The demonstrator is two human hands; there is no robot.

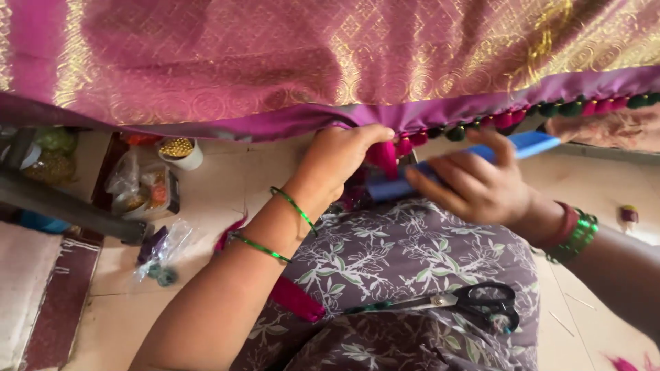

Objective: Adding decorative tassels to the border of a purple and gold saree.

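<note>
**Tassel work at the hem of a pink and gold cloth**

Left hand closed, pinching a pink tassel right at the purple hem of the hanging pink and gold cloth. Two thin green bangles on that forearm. Right hand just to the right, fingers curled round a flat blue strip, which slants from the tassel up toward the far right. Red and green bangles at that wrist. Both hands close together, nearly touching at the tassel.

Along the hem to the right, a row of finished pink and green tassels, running out to the frame edge. To the left of the hands, hem bare.

Nearer, on the lap in patterned grey fabric, black-handled scissors lying flat, well clear below the right hand. Bundle of pink thread at the near side of the left forearm.

Far left on the floor: small cup of gold beads, plastic bags of supplies, a dark bar. Bare tiled floor between those and the left arm.
</note>
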